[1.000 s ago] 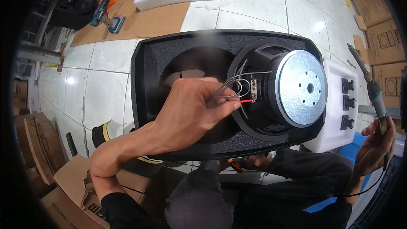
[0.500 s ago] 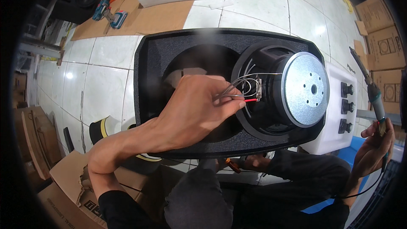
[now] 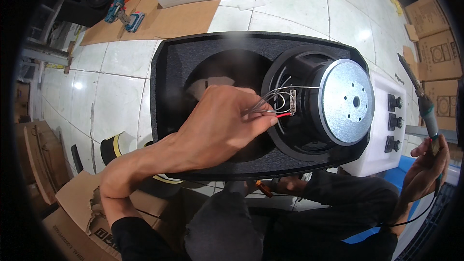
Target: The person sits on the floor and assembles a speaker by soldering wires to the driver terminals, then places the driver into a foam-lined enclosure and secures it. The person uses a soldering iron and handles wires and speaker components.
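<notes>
My left hand [image 3: 227, 123] is closed in a pinch on a red wire [image 3: 284, 115] and loops of thin silvery solder wire [image 3: 276, 94]. The red wire's end meets the metal terminal [image 3: 293, 100] on the side of a speaker driver [image 3: 345, 102]. The driver lies magnet up on the right part of a black speaker cabinet [image 3: 176, 50], beside its open round hole. Off to the right, my right hand [image 3: 427, 166] grips the handle of a soldering iron [image 3: 427, 108], its tip pointing up and away from the driver.
Foam trays [image 3: 369, 157] with small black parts stand right of the cabinet and beyond it. A cordless drill [image 3: 126, 15] lies on flat cardboard [image 3: 164, 26] at far left, near a small black speaker [image 3: 87, 1]. Cartons [image 3: 437, 50] line the right; a torn carton [image 3: 79, 198] sits near left.
The view has shifted very slightly. Both hands hold the same grip and place, and the driver and cabinet stay as they were.
</notes>
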